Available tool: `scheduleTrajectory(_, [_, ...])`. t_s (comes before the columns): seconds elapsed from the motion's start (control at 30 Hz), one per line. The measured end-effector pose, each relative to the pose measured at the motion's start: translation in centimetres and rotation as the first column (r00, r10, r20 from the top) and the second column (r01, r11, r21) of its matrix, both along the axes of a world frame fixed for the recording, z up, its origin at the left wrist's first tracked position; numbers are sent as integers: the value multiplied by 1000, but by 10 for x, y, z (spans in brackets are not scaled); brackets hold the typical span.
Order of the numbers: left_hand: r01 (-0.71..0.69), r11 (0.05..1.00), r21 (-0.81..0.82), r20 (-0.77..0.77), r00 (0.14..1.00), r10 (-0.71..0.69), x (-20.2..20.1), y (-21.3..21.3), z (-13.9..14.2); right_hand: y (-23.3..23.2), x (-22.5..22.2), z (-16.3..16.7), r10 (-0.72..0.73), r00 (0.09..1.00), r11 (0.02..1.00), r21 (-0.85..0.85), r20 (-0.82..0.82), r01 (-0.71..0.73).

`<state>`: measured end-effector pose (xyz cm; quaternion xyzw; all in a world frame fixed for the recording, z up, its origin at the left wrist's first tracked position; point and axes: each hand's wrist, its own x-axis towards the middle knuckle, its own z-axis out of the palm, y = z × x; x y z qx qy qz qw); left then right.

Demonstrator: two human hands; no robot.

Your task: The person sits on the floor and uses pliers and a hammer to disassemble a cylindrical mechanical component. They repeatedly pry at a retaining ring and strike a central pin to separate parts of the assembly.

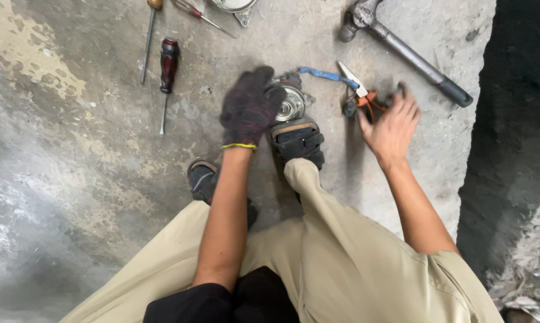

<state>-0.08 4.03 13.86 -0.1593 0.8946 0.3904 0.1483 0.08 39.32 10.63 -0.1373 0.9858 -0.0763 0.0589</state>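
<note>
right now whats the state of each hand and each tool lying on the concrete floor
left hand in dark knit glove: pressed on the round metal motor part, grip not clear
bare right hand: fingers spread, blurred, at the orange-handled pliers
orange-handled pliers: lying on the floor, jaws shut
red-and-black screwdriver: lying flat, untouched
wooden-handled screwdriver: lying flat, untouched
grey metal hammer: lying flat, untouched

Knit cloth glove [248, 110], shiny metal motor part [291, 103], rough concrete floor [72, 149].
</note>
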Motion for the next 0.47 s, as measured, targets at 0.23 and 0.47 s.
scheduleTrajectory(0.23, [-183,982,43,61,982,180,7,18,-7,37,4,17,-24,971,994,-98,238,49])
scheduleTrajectory(0.47, [-207,964,169,-46,975,218,23,17,-6,71,-47,107,119,973,992,-51,199,-111])
